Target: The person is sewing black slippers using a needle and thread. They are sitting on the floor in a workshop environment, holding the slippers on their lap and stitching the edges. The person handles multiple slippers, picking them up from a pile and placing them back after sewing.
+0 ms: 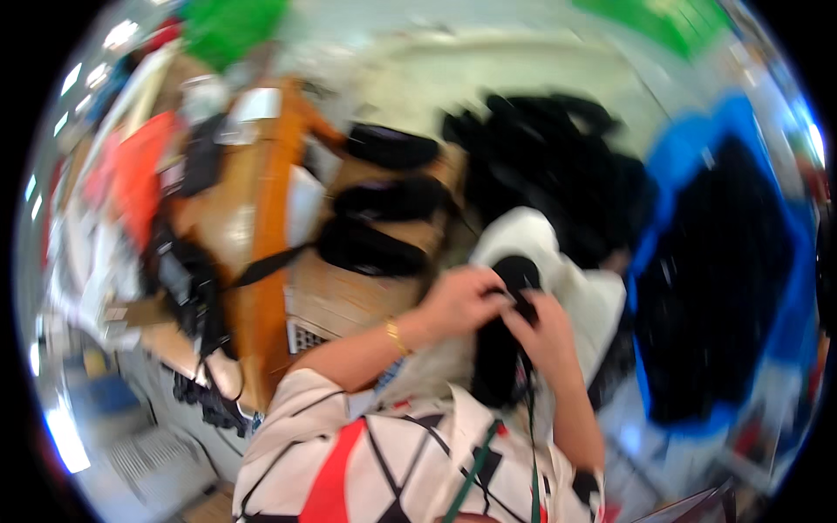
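Note:
Both hands meet in front of me over a dark, elongated, soft-looking piece, rounded at its far end; blur hides exactly what kind of thing it is. My left hand, with a gold bracelet on its wrist, pinches the piece near its middle. Close beside it, my right hand has its thumb and fingers closed on the same piece. A white cloth or bag lies beneath and beyond the piece. To the left, several similar black pieces rest in a row on a cardboard box.
A heap of black soft items lies ahead on a pale surface. At the right, a blue bag holds more black material. An orange-brown table edge runs along the left, with a black strap and cluttered items nearby.

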`<state>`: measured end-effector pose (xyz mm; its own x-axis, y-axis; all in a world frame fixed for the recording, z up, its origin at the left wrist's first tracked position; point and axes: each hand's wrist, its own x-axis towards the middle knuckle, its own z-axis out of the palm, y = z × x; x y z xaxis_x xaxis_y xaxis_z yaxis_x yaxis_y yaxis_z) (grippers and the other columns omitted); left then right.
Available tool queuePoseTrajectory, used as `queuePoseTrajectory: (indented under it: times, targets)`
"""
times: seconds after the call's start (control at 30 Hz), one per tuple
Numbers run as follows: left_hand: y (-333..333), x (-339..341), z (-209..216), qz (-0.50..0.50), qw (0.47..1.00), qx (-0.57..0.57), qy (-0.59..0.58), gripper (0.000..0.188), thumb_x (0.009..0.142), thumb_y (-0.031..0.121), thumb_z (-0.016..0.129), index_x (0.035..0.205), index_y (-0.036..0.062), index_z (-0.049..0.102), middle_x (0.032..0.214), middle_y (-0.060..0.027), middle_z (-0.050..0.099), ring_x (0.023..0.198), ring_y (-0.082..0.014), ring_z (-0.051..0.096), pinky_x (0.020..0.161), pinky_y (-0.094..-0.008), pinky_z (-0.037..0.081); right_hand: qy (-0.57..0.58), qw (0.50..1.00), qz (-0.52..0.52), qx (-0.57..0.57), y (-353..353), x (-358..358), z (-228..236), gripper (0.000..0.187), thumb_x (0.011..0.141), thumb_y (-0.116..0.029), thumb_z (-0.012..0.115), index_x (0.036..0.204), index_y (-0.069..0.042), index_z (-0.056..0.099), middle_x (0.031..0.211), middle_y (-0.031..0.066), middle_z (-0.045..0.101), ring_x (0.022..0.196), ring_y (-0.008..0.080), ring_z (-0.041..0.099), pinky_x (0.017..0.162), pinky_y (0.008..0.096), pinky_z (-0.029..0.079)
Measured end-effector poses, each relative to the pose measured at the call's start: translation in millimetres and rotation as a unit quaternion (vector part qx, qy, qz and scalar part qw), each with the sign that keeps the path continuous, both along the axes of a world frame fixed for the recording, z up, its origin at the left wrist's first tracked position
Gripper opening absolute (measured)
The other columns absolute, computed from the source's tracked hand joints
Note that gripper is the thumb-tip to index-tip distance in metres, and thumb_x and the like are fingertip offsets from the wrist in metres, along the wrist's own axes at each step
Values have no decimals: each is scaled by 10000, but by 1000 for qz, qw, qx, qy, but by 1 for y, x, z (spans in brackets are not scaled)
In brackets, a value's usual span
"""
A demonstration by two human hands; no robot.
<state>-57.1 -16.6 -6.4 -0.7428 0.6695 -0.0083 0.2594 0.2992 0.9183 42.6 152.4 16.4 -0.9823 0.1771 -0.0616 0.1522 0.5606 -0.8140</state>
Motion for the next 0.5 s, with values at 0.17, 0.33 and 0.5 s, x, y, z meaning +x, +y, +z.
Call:
queuePoseTrajectory:
  times: [0.17,0.33,0.5]
  targets:
    - [-1,-9,-19,-8,999,-38,34,229,838,270,704,901,56,652,838,-163,651,823,-356,645,731,-420,508,-21,994,22,104,0,14,-28,295,784,-186,772,729,-5,546,720,162,552,689,366,552,621,451,416]
    - [4,3,-10,-60,943,-44,323,133,865,146,618,967,67,582,913,-96,557,876,-286,587,689,-380,513,12,983,48,179,14,21,-7,271,786,-144,734,661,-10,533,685,161,545,654,353,551,595,450,417]
    - [0,14,-7,-74,938,-77,329,241,797,183,675,959,16,609,931,-102,547,893,-280,581,663,-368,521,-41,956,129,261,43,22,-12,272,888,-327,639,819,-65,613,788,166,624,767,395,607,674,516,479]
